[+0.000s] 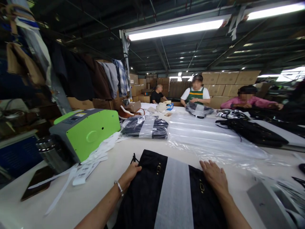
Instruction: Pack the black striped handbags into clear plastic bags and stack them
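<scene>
A black fabric bag (146, 184) with small gold buckles lies flat on the table in front of me. A strip of white tissue paper (175, 187) runs down its middle. My left hand (130, 174) is closed on the bag's left edge, thumb on top and the other fingers mostly hidden; a thin black strap end (134, 157) sticks up beside it. On the bag's upper right corner rests my right hand (214, 174), open, its fingers spread and flat. Beyond the bag, a plastic-wrapped black bag (145, 127) with a white strip lies on the table.
A green machine (95, 133) stands at left with paper label strips (95, 159), a thermos (51, 154) and a phone (38, 181). Clear plastic sheets (202, 133) cover the far middle. Black bags (252, 130) lie at right, a grey box (269, 200) nearer. Several people work behind.
</scene>
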### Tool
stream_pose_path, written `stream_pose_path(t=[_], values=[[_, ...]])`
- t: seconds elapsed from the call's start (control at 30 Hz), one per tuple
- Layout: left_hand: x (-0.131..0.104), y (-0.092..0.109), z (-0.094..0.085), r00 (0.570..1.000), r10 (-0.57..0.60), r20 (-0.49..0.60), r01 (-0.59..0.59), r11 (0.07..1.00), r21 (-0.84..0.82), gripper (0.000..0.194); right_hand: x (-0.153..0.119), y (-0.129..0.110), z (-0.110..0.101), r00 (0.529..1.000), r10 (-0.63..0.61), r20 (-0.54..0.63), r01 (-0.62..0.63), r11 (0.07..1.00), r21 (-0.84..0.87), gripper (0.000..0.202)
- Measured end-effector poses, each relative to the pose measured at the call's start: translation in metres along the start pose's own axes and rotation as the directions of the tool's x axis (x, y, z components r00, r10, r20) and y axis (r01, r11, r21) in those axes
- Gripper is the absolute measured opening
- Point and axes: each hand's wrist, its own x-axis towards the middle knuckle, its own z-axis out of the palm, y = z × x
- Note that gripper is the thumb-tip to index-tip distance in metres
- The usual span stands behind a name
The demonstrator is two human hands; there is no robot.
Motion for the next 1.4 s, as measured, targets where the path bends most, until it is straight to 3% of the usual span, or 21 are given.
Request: stream_pose_path(t=[0.13,0.33,0.47,0.67,0.83,1.0,1.2,1.3,1.4], values=[[0.002,0.000,-0.003,0.995,0.023,0.100,-0.010,0.992,-0.130,0.047,0.000,-0.001,-0.001,1.000,-0.001,0.000,0.001,1.000,0.013,0.050],[0.020,0.021,-0.002,0.994,0.109,-0.006,-0.108,0.977,-0.184,0.037,-0.001,0.001,-0.001,0.999,-0.033,-0.035,0.034,0.998,0.048,0.050],[0.025,0.028,0.004,0.996,0.065,0.062,-0.043,0.952,-0.303,0.025,-0.003,0.000,-0.006,0.999,-0.024,-0.044,0.026,0.998,0.051,0.048],[0.023,0.021,0.010,0.990,-0.049,0.131,0.098,0.913,-0.395,0.031,-0.006,-0.003,-0.012,0.997,-0.047,-0.066,0.050,0.998,0.039,0.047],[-0.003,0.020,-0.001,0.970,-0.047,0.238,0.142,0.906,-0.400,0.049,-0.006,-0.003,-0.012,0.996,-0.043,-0.075,0.046,0.999,0.029,0.048],[-0.039,-0.005,-0.020,0.988,0.013,0.156,0.020,0.978,-0.208,0.049,-0.004,-0.002,-0.010,0.997,-0.042,-0.062,0.045,0.998,0.051,0.049],[-0.059,-0.027,-0.007,0.998,-0.035,0.042,0.041,0.988,-0.146,0.038,-0.003,0.003,-0.004,0.997,-0.060,-0.038,0.061,0.998,0.027,0.053],[-0.065,-0.024,-0.010,0.998,-0.004,-0.060,0.013,0.989,0.147,0.036,-0.001,0.004,-0.003,0.998,-0.065,-0.022,0.066,0.996,0.057,0.054],[-0.072,-0.004,-0.019,0.970,0.174,-0.168,-0.062,0.851,0.522,0.054,-0.001,0.004,-0.001,0.998,-0.057,-0.031,0.059,0.996,0.069,0.055]])
